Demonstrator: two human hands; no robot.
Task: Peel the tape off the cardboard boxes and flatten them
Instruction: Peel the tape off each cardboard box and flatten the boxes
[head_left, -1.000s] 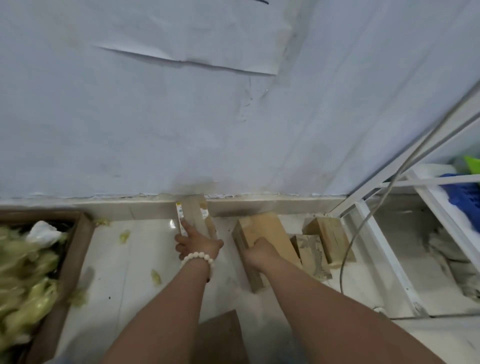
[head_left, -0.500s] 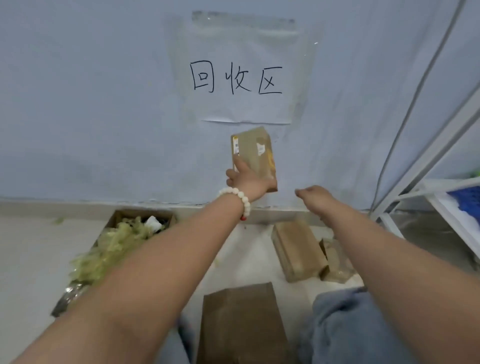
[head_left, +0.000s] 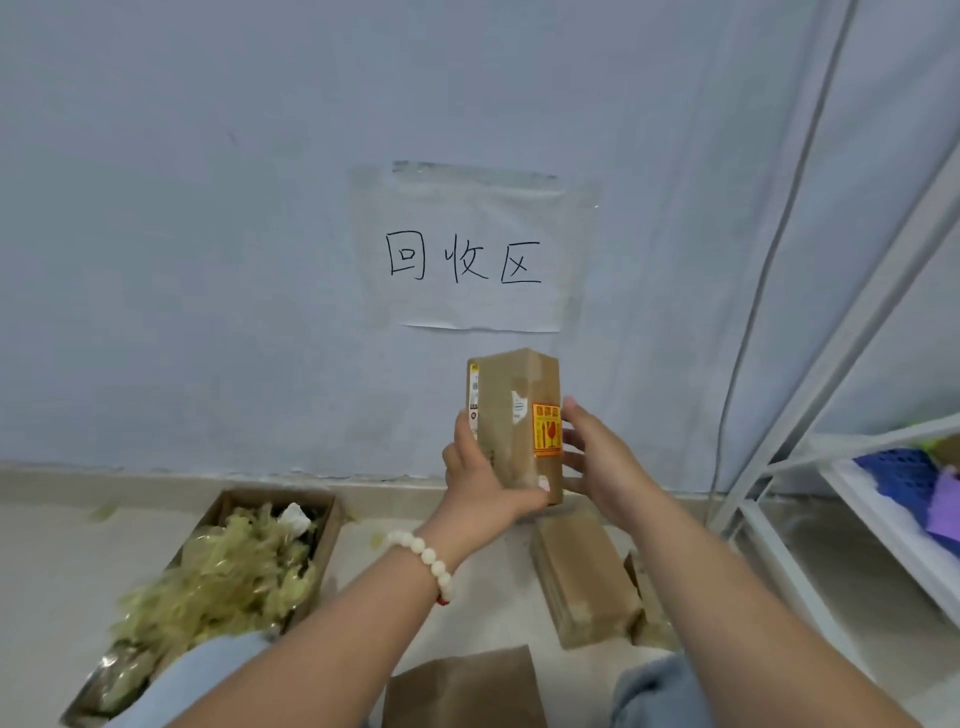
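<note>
A small taped cardboard box (head_left: 506, 415) with an orange sticker and a white label stands upright in the air in front of the wall. My left hand (head_left: 480, 480) grips it from below and from its left side, thumb across the front. My right hand (head_left: 597, 462) lies against the box's right side with fingers spread and fairly straight. A second sealed cardboard box (head_left: 584, 582) lies on the floor below, with another box (head_left: 641, 597) partly hidden behind it.
A flattened brown cardboard sheet (head_left: 467, 691) lies near my knees. An open carton (head_left: 322, 525) full of crumpled yellowish tape strips sits at the left. A white metal shelf frame (head_left: 810, 431) with blue and purple items stands at the right. A paper sign (head_left: 467, 254) hangs on the wall.
My left hand lifted the small box from the floor up to chest height. My right hand left the box on the floor and came up against the held box's right side.
</note>
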